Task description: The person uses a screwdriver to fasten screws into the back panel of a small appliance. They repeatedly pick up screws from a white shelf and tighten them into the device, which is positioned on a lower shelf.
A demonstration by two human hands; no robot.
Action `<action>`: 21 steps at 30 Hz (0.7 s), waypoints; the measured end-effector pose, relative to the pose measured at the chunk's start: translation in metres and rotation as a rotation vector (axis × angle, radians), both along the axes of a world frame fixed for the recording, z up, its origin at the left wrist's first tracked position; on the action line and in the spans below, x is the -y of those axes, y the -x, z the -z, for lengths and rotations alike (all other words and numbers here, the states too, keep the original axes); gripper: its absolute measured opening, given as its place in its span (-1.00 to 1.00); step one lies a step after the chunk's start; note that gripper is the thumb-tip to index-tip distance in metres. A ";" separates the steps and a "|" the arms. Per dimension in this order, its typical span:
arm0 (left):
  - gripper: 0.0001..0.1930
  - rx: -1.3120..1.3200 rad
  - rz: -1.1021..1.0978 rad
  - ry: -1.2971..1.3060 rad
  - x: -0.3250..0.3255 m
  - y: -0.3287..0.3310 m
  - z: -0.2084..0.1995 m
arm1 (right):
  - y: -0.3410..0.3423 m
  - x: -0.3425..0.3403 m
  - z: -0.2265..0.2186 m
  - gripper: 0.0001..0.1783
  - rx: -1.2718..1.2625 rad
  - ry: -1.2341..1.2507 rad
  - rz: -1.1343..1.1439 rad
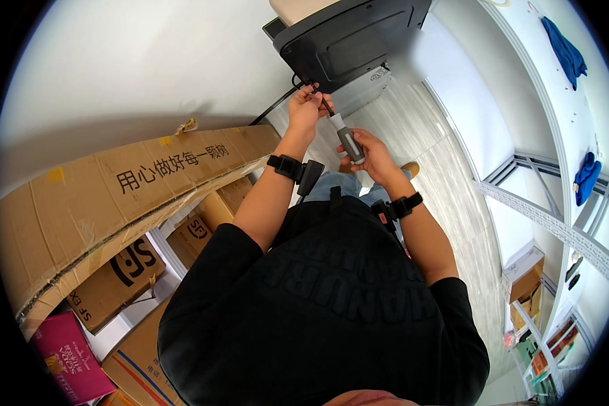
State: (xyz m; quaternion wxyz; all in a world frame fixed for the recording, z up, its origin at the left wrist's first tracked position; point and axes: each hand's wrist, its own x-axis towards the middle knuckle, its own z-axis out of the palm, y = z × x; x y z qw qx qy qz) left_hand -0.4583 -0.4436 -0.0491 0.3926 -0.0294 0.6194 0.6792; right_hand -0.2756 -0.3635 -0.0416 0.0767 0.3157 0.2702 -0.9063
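My right hand is wrapped round the grey handle of a screwdriver, which slants up and to the left. Its pale collar and dark shaft point at my left hand. There the fingers are pinched together at the shaft's far end; what they hold is too small to make out. Both hands are just below the lower edge of a black panel-like appliance, near its left corner. A thin black cable loops down beside my left fingertips.
A long cardboard box lies along the wall at left, above several smaller boxes and a magenta box. White metal shelving stands at right, with blue cloths hanging there. Pale wood-look floor lies between.
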 end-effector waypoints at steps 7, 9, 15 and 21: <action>-0.77 0.010 0.016 0.065 -0.003 -0.001 -0.007 | 0.006 0.018 0.010 -0.49 0.128 -0.532 0.037; -0.76 -0.039 0.008 0.076 -0.003 -0.003 -0.002 | 0.007 0.019 0.011 -0.48 0.115 -0.596 0.017; -0.77 -0.037 0.010 0.099 -0.003 0.000 0.000 | 0.007 0.006 -0.001 -0.51 0.038 -0.193 0.009; -0.80 -0.018 0.000 0.083 -0.003 -0.001 -0.009 | 0.007 0.005 0.001 -0.54 0.035 -0.104 0.016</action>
